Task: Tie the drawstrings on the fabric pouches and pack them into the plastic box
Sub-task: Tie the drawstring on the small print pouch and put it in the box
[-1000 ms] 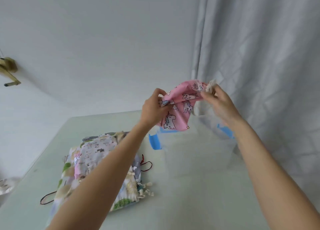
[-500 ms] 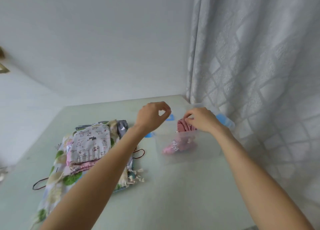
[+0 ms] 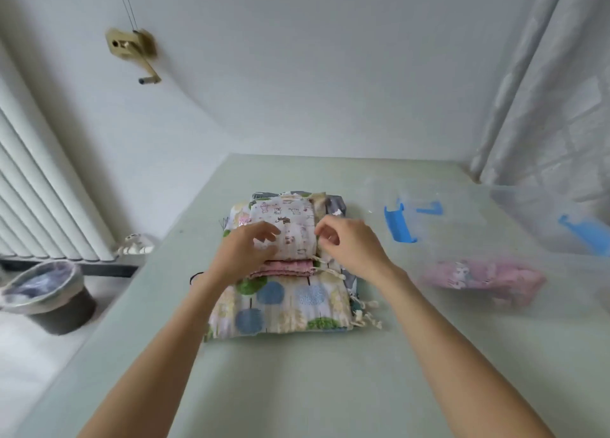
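A stack of several printed fabric pouches (image 3: 290, 305) lies in the middle of the pale green table (image 3: 330, 388). On top sits a white pouch with small animal prints (image 3: 292, 221). My left hand (image 3: 246, 251) rests on its left side, fingers spread and touching the cloth. My right hand (image 3: 350, 247) hovers at its right edge, fingers curled and empty. At the right stands the clear plastic box (image 3: 488, 219) with blue latches. A pink unicorn pouch (image 3: 482, 277) lies inside it.
A grey curtain (image 3: 554, 107) hangs behind the box at the right. A bin with a liner (image 3: 46, 295) stands on the floor to the left, beside a white radiator (image 3: 36, 190). A brass crank fitting (image 3: 135, 51) is fixed to the wall.
The pink unicorn pouch went from both hands down into the box and was let go. Both hands then moved left onto the stack of pouches. The view swung left.
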Demonstrator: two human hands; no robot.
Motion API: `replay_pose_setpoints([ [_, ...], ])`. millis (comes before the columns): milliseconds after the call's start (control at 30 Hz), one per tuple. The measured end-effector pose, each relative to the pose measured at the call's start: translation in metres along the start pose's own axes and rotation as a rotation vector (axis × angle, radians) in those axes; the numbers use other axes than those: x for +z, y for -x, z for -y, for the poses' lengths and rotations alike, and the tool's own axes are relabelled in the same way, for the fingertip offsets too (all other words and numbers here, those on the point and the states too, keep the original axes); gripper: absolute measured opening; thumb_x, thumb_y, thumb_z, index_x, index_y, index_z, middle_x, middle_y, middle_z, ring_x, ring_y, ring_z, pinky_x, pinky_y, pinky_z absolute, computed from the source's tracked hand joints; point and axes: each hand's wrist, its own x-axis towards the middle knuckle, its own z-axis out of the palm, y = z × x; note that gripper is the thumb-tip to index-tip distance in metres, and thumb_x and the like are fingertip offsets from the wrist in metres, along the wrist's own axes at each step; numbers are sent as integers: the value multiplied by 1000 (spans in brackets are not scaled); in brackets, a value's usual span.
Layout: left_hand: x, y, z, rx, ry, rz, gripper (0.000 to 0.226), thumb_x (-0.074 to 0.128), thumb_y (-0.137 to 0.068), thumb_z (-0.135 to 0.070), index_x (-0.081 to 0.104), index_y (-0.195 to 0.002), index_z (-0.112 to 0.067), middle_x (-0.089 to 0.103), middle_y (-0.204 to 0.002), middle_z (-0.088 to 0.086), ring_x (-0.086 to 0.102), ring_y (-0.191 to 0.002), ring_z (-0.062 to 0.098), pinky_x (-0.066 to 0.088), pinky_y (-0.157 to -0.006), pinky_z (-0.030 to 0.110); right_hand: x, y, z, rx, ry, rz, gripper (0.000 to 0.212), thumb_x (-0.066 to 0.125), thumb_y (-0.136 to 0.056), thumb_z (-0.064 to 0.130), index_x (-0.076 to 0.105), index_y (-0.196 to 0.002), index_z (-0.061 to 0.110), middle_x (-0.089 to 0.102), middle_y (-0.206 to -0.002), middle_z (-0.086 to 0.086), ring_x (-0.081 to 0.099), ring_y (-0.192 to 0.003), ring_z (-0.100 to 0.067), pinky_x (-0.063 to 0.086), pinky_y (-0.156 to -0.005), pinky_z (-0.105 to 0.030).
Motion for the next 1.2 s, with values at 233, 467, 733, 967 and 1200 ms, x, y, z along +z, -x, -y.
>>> replay_pose_setpoints([
  [233,-6,6,38,-138,-33,57,33,75,-76,-35,57,-102,-26,57,-98,-4,57,-77,9,46,-70,22,53,-21,-15,137,116,100,15,67,-83,22,56,-94,20,66,-83,5,61,-81,-14,46,-65,-29],
  [467,-26,-19,16,-5,194,-187,19,67,-81,-37,66,-98,-28,66,-74,-3,62,-68,9,46,-62,17,31,-49,-8,83,-168,-92,12,54,-93,13,64,-99,15,65,-89,3,61,-65,-10,52,-61,-26],
  [733,-15,-40,4,-137,934,-494,14,58,-92,-17,70,-89,-14,56,-57,-14,42,-50,3,38,-49,15,2,-53,-25,45,-534,-75,22,74,-77,9,70,-97,16,70,-88,-2,68,-73,-10,53,-70,-15],
  [967,-13,-40,19,-208,872,-403,18,55,-93,-31,70,-90,-22,68,-84,-16,59,-79,-2,48,-74,17,7,-50,-36,20,-248,-107,8,68,-84,20,73,-86,15,65,-70,12,57,-62,0,47,-66,-13],
  [1200,-17,-46,0,-63,724,-321,14,51,-95,-20,60,-86,-12,69,-74,-13,59,-66,3,47,-63,15,7,-61,-24,93,-541,-98,9,58,-91,19,62,-83,17,61,-68,8,54,-53,1,43,-53,-13],
])
